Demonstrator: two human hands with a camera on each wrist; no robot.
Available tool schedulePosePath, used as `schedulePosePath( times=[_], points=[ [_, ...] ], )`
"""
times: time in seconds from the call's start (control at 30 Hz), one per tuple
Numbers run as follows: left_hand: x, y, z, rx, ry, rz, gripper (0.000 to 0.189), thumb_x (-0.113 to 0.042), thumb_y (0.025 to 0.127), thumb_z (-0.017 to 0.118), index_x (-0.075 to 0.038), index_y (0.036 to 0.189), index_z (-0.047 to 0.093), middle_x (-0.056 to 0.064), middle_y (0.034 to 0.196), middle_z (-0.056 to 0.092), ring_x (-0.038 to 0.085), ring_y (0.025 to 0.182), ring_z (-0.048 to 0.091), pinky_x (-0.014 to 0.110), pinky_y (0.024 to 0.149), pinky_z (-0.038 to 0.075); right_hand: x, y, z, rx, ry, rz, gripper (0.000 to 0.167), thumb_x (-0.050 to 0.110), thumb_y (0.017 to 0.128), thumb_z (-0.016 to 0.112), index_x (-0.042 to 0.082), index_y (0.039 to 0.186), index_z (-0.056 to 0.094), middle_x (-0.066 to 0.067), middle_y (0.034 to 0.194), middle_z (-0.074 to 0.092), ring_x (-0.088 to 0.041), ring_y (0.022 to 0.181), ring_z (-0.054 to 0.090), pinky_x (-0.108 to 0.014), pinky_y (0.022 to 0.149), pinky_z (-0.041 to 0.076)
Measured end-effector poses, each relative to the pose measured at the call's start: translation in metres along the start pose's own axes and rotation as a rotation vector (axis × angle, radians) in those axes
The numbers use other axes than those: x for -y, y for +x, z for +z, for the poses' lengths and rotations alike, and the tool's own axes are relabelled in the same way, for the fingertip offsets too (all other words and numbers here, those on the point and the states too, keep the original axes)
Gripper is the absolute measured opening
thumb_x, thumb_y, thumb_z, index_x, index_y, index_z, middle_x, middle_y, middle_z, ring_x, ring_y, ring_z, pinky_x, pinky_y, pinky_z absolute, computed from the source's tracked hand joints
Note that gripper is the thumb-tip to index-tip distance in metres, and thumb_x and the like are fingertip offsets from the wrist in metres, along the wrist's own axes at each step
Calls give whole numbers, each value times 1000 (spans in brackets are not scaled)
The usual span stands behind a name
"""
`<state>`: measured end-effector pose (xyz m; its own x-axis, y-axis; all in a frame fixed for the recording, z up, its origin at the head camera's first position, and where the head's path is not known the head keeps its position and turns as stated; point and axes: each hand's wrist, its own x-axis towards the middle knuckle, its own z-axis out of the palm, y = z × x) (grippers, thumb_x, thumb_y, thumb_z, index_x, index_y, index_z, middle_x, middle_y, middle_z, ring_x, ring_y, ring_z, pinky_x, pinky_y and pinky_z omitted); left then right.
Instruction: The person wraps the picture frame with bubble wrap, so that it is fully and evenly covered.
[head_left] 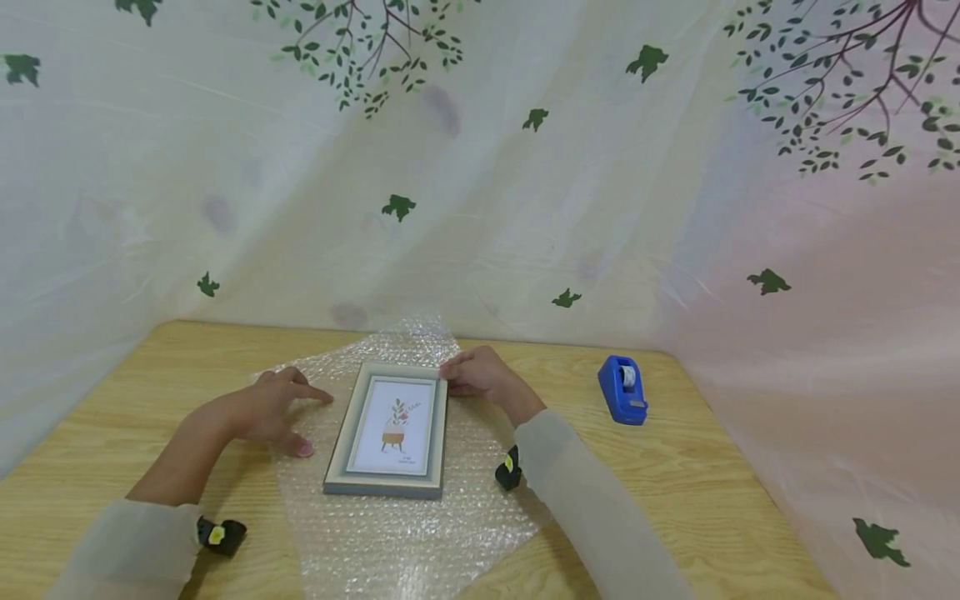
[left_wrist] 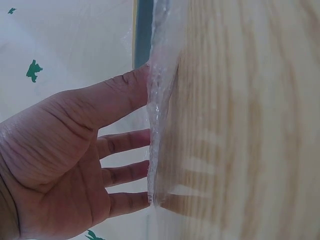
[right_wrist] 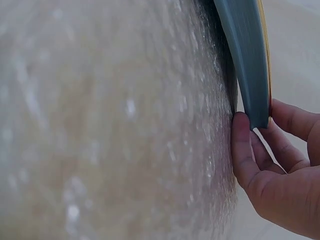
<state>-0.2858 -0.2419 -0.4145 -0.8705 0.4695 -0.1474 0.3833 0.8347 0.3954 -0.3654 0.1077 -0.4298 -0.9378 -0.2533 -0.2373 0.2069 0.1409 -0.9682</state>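
A picture frame point(head_left: 400, 483) with a potted-plant print lies face up on a sheet of bubble wrap point(head_left: 465, 533). My right hand point(head_left: 480, 373) holds the frame's far right corner. In the right wrist view, the thumb is at the underside of the blue-grey frame edge point(right_wrist: 245, 65) and a finger is at its face. To the left of the frame, my left hand point(head_left: 273, 408) has its fingers spread, apart from the frame. Its straight fingertips touch the bubble wrap point(left_wrist: 159, 95) in the left wrist view.
A blue tape dispenser point(head_left: 622, 390) with a roll of tape stands at the right on the wood-grain table point(head_left: 675, 500). Behind the table hangs a pale sheet point(head_left: 480, 267) printed with branches and green leaf or bird shapes.
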Motion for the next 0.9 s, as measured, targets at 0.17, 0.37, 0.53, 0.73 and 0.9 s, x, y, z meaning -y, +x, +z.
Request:
schedulePosePath(
  times=[0.17, 0.37, 0.53, 0.73, 0.9],
  points=[
    [0, 0, 0, 3, 4, -8, 77, -47, 68, 92, -22, 136, 67, 19, 132, 52, 46, 121, 46, 67, 89, 49, 2, -2, -1, 19, -65, -11, 16, -8, 90, 70, -15, 105, 69, -15, 90, 75, -22, 74, 72, -41, 82, 62],
    [-1, 1, -1, -4, 12, -16, 76, -47, 67, 93, -23, 135, 68, 18, 132, 52, 47, 122, 46, 69, 90, 48, 4, -5, 0, 24, -132, -26, 19, -8, 89, 71, -16, 107, 69, -19, 93, 74, -21, 73, 71, -39, 80, 62],
    [-1, 0, -1, 1, 12, -21, 76, -47, 68, 92, -23, 135, 68, 20, 133, 52, 48, 123, 45, 70, 90, 47, 5, -7, 0, 31, -173, -39, 20, -8, 89, 72, -15, 107, 70, -20, 95, 74, -21, 75, 72, -38, 80, 62],
    [-1, 0, -1, 5, 8, -15, 75, -47, 68, 92, -22, 136, 68, 20, 134, 51, 49, 124, 44, 70, 90, 47, 6, -9, 1, 11, -237, -57, 17, -8, 90, 70, -14, 105, 71, -17, 94, 72, -19, 74, 70, -37, 79, 62],
    [-1, 1, -1, 2, 6, -5, 75, -47, 69, 92, -23, 136, 68, 21, 134, 51, 49, 124, 44, 69, 90, 48, 10, -12, 2, -19, -355, -75, 15, -7, 91, 68, -11, 104, 73, -14, 92, 71, -19, 72, 67, -33, 73, 61]
  ],
)
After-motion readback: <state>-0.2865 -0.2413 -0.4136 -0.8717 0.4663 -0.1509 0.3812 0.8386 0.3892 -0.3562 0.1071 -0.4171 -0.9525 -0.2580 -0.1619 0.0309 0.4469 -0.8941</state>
